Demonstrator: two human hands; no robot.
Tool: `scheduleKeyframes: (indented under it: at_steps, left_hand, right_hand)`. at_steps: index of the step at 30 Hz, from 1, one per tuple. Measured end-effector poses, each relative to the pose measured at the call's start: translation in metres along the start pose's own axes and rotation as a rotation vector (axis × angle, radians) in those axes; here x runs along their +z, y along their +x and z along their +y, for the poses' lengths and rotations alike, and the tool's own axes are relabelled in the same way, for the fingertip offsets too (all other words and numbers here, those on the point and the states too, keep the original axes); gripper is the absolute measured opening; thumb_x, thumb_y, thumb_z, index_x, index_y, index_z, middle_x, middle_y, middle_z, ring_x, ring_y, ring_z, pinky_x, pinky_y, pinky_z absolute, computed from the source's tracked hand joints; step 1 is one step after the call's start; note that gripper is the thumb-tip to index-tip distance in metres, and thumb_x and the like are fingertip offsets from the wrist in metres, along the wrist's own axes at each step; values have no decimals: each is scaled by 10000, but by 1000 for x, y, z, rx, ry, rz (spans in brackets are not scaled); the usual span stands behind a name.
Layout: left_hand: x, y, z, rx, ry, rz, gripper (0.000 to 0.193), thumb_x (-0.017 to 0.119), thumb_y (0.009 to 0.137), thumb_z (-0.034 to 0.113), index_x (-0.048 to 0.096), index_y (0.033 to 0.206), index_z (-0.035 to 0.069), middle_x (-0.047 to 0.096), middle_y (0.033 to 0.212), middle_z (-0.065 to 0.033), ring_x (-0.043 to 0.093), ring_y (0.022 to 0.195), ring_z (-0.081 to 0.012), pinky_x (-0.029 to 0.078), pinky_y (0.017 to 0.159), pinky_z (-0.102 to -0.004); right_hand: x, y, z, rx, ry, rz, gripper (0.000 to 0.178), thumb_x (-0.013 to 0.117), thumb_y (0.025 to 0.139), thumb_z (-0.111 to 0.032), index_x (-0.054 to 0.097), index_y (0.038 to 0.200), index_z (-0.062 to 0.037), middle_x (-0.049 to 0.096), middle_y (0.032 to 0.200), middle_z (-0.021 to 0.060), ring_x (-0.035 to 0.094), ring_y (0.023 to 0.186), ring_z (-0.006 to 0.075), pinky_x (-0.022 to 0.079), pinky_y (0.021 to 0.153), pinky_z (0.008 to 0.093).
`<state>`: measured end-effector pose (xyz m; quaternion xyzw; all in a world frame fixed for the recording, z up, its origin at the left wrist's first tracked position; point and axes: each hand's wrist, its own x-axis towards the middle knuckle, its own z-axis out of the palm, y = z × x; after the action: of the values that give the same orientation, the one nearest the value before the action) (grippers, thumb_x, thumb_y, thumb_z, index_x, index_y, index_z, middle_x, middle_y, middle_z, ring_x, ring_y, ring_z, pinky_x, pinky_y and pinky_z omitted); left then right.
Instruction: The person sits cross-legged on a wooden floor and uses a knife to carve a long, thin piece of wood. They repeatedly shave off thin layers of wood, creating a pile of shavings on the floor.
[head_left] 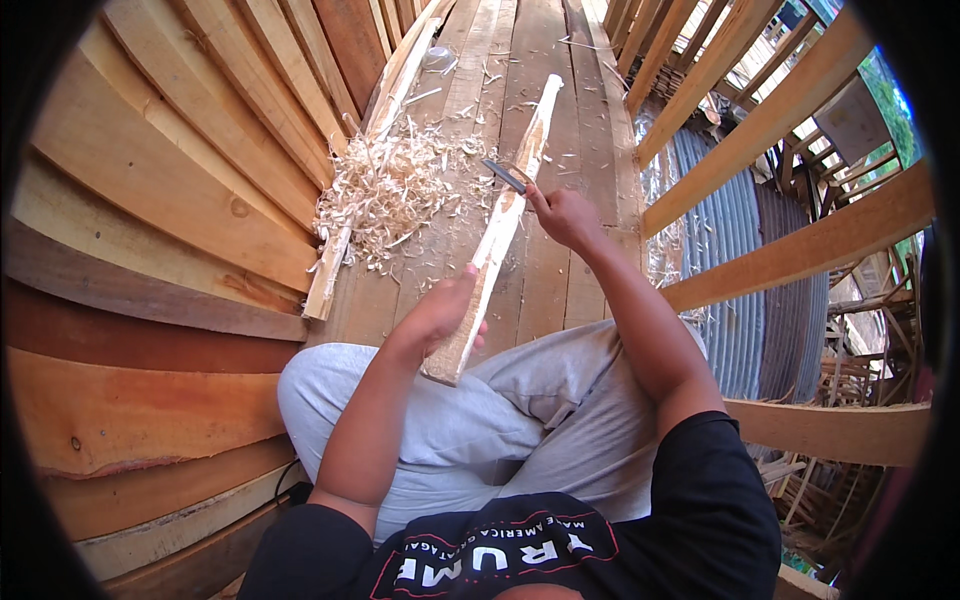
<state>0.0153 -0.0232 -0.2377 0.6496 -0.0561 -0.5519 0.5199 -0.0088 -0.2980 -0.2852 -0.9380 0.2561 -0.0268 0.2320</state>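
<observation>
A long pale piece of wood (pixel 487 262) slants away from my lap, its broad end near my crossed legs and its narrow tip far ahead. My left hand (pixel 447 312) is wrapped round the wood near its broad end. In my right hand (pixel 563 215) is a knife, its handle hidden in the fist. The dark knife blade (pixel 503 175) lies across the wood's middle, pointing left. A thin curl of wood rises just beyond the blade. Below the wood are my grey trousers (pixel 430 420).
A heap of wood shavings (pixel 390 190) lies left on the plank floor (pixel 545 290), against a narrow board (pixel 328 270). A clear round container (pixel 438 60) sits farther off. A plank wall (pixel 170 190) stands left; wooden railing slats (pixel 790 250) run along the right, with corrugated metal roofing (pixel 725 270) beyond.
</observation>
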Motion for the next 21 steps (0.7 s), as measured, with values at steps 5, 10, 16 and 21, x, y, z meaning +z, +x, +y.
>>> scheduleKeyframes:
  at_steps: [5, 10, 16, 21]
  left_hand:
    - [-5, 1, -1, -24, 12, 15, 599, 328, 1031, 524, 500, 1159, -35, 587, 669, -121, 602, 501, -205, 537, 453, -346]
    - [-3, 0, -1, -11, 36, 9, 583, 324, 1029, 539, 511, 1064, -12, 567, 647, -92, 599, 506, -187, 536, 455, -338]
    - [-2, 5, -1, -25, 12, -13, 599, 319, 1026, 547, 502, 1097, -19, 577, 670, -110, 603, 525, -206, 545, 486, -364]
    - [1, 2, 4, -60, -45, -2, 599, 310, 1030, 532, 462, 1220, -15, 591, 731, -138, 611, 554, -220, 549, 495, -373]
  right_hand:
    - [5, -2, -6, 338, 623, -377, 668, 330, 977, -640, 482, 598, -112, 380, 476, 4, 338, 382, 170, 271, 381, 357]
    - [-24, 3, -6, 512, 1067, -742, 618, 363, 971, -642, 287, 578, -171, 182, 510, -67, 129, 412, 91, 112, 393, 308]
    - [-36, 2, -22, 141, 400, 80, 682, 387, 959, -638, 505, 578, -85, 460, 496, 38, 413, 423, 185, 327, 442, 363]
    - [-79, 7, -114, 68, 37, 122, 689, 403, 951, -612, 714, 772, -24, 665, 691, 178, 670, 719, 339, 509, 666, 423]
